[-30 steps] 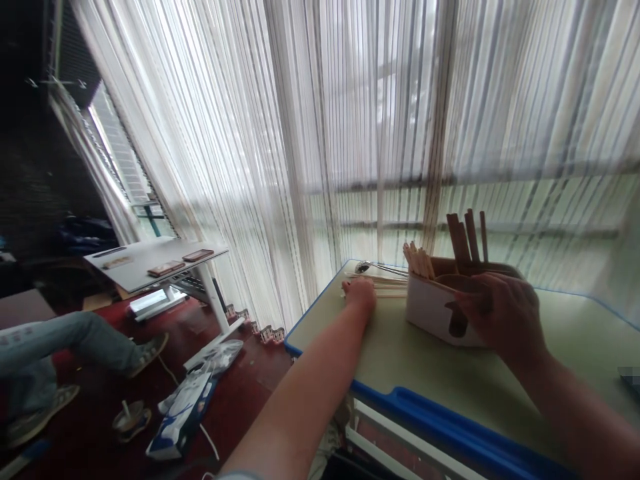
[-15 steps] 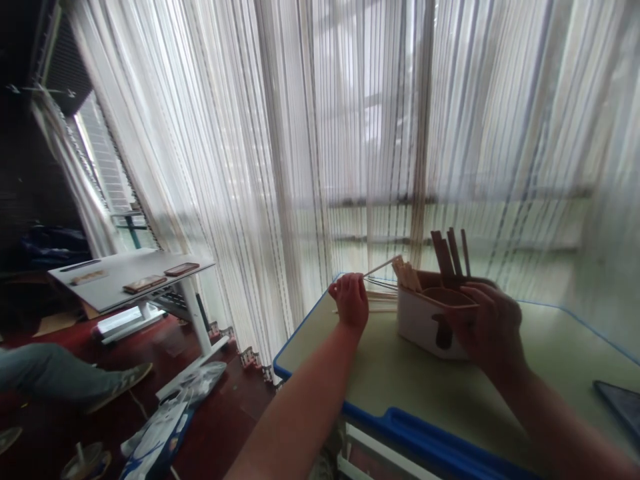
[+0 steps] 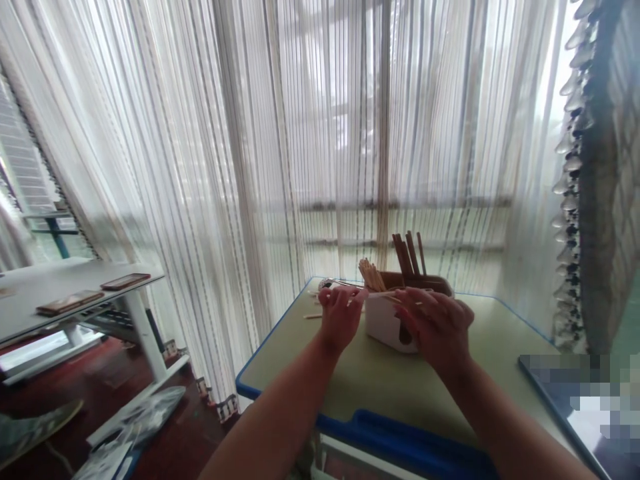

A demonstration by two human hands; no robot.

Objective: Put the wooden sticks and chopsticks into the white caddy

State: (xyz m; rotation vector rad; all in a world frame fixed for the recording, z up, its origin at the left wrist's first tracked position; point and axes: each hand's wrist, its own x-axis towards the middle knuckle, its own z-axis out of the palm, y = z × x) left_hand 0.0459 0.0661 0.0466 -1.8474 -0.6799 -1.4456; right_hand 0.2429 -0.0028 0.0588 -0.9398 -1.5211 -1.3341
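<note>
My left hand (image 3: 343,317) is closed around one end of a pale chopstick (image 3: 381,294). The fingers of my right hand (image 3: 441,327) are closed on its other end, so it lies nearly level between both hands. Just behind stands a white holder (image 3: 383,327) with a brown inside and a dark cutout in its front, partly covered by my right hand. Pale sticks (image 3: 371,275) lean in its left part, and several dark brown chopsticks (image 3: 411,257) rise from the back. A metal spoon (image 3: 327,284) and loose pale sticks (image 3: 313,317) lie beyond my left hand.
The pale green table (image 3: 380,393) has a raised blue edge. A dark-framed flat device (image 3: 555,400), partly blurred out, lies at its right. To the left is a white table (image 3: 30,280) with phones (image 3: 70,302). A sheer curtain (image 3: 280,167) hangs behind.
My right hand has moved from the holder's right side to its front and taken hold of the chopstick in my left hand. The chopstick has turned closer to level. My view has swung right.
</note>
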